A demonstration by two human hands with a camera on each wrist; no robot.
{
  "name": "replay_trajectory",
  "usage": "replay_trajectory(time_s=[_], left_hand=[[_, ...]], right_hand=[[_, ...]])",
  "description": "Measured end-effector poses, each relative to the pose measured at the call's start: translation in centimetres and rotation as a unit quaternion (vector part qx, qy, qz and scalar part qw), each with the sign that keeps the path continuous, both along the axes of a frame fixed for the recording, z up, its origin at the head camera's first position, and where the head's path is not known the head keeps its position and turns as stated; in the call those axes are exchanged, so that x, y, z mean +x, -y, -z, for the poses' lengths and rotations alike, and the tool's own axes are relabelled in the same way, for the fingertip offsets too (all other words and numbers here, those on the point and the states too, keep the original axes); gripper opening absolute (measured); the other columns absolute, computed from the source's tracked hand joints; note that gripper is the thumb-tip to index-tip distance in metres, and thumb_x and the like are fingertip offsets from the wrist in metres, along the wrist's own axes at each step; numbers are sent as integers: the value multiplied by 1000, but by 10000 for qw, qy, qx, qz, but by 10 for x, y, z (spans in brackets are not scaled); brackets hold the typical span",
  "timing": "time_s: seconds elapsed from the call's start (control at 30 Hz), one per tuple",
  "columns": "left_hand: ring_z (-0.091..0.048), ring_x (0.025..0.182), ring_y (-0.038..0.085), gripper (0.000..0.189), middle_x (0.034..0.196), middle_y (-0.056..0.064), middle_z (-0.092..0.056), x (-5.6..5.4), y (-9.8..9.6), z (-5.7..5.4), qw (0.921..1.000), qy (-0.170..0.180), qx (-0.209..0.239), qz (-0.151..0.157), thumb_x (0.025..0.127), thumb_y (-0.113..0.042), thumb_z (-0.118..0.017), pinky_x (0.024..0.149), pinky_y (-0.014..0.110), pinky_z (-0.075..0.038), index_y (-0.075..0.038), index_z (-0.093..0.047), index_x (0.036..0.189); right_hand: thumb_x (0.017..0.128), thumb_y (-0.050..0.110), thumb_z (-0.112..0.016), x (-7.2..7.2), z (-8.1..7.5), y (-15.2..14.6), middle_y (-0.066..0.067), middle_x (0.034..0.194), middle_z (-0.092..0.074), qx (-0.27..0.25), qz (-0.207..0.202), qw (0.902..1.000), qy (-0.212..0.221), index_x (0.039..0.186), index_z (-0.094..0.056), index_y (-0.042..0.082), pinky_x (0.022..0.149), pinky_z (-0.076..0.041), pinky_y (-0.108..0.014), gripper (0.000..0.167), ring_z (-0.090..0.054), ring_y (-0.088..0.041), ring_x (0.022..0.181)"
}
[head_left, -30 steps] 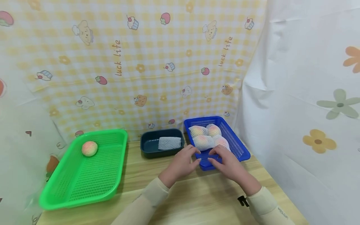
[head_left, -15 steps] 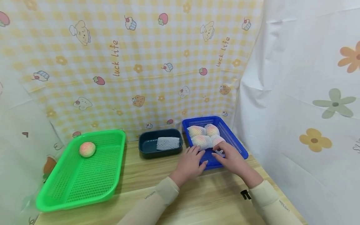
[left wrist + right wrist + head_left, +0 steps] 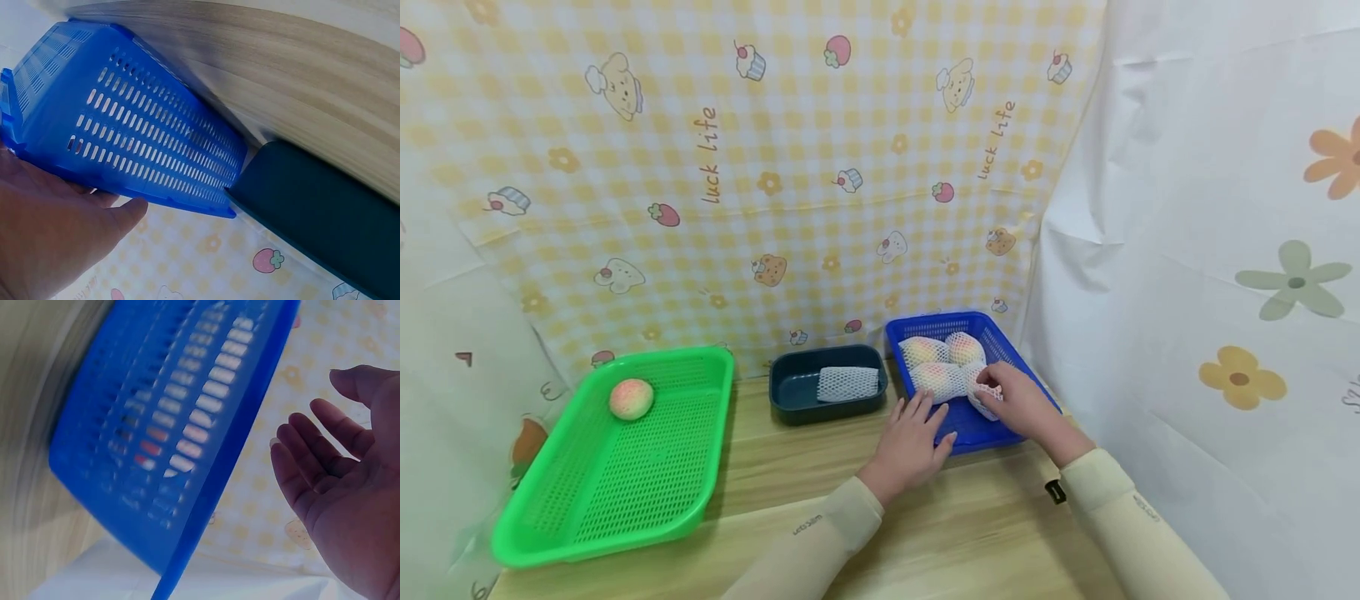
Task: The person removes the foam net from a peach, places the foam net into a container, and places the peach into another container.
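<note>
In the head view, a blue basket [image 3: 973, 433] holds several peaches in white foam nets, one of them a netted peach [image 3: 931, 379] at the front left. My right hand [image 3: 1021, 402] reaches in over the right side and pinches the front-right peach's foam net [image 3: 981, 406] between thumb and fingers. That peach is partly hidden by the hand. My left hand [image 3: 908, 442] lies at the basket's front-left corner, fingers extended and fingertips close to the front-left peach. In the left wrist view, the left hand [image 3: 59, 222] is along the basket rim [image 3: 181, 209].
Left of the basket stands a dark teal tray [image 3: 790, 408] with a flattened foam net [image 3: 847, 383] in it. A large green basket [image 3: 718, 475] at the far left holds one bare peach [image 3: 632, 399]. A small black object [image 3: 1055, 492] lies by the right sleeve.
My right hand has moved right and farther into the blue basket, onto the front-right peach's net, which has shifted. My left hand has moved slightly right and spread its fingers at the basket's corner.
</note>
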State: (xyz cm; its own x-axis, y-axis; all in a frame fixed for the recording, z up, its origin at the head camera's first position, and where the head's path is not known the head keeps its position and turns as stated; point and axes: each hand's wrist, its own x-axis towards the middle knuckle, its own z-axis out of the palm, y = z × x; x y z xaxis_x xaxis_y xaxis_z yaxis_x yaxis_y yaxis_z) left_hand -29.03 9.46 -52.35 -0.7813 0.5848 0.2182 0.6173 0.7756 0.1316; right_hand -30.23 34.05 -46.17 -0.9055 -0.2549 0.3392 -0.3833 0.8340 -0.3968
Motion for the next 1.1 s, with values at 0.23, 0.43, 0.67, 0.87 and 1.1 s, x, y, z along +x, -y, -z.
replay_trajectory(time_s=[0.23, 0.43, 0.67, 0.87, 1.1], left_hand=[[-23, 168, 30, 66, 178, 10, -37, -2, -1, 4, 10000, -38, 31, -1, 118, -59, -29, 132, 59, -26, -21, -50, 168], [-23, 168, 30, 67, 178, 10, -37, -3, -1, 6, 10000, -47, 57, 6, 118, -60, -28, 132, 61, -25, -22, -49, 169], [-23, 168, 30, 67, 178, 10, -37, -4, 0, 7, 10000, -1, 92, -34, 117, -60, -30, 132, 61, -24, -23, -48, 169], [-22, 168, 29, 66, 178, 7, -36, -2, 1, 4, 9999, 71, 93, -53, 117, -61, -30, 132, 60, -25, -23, -49, 169], [-23, 168, 29, 66, 177, 7, -39, 0, 1, 4, 9997, 131, 203, -45, 117, -60, -32, 131, 61, -27, -23, -51, 168]], right_hand=[[103, 18, -80, -22, -6, -9, -17, 119, -70, 634, 49, 9980, 44, 126, -71, -2, 95, -59, -57, 32, -70, -38, 111], [104, 20, -79, -41, -14, -11, -25, 129, -68, 1102, 15, 9936, 264, 138, -65, -6, 100, -58, -59, 45, -68, -43, 118], [105, 24, -78, -58, -27, -6, -29, 139, -64, 1498, 163, 9844, 909, 145, -62, -5, 105, -56, -59, 52, -66, -45, 124], [103, 26, -80, -68, -24, -3, -35, 150, -56, 1713, 222, 9733, 1509, 150, -58, -5, 110, -52, -62, 60, -60, -51, 135], [98, 23, -85, -75, -20, -5, -38, 153, -52, 1756, 269, 9672, 1818, 153, -56, -4, 110, -52, -64, 68, -58, -53, 136]])
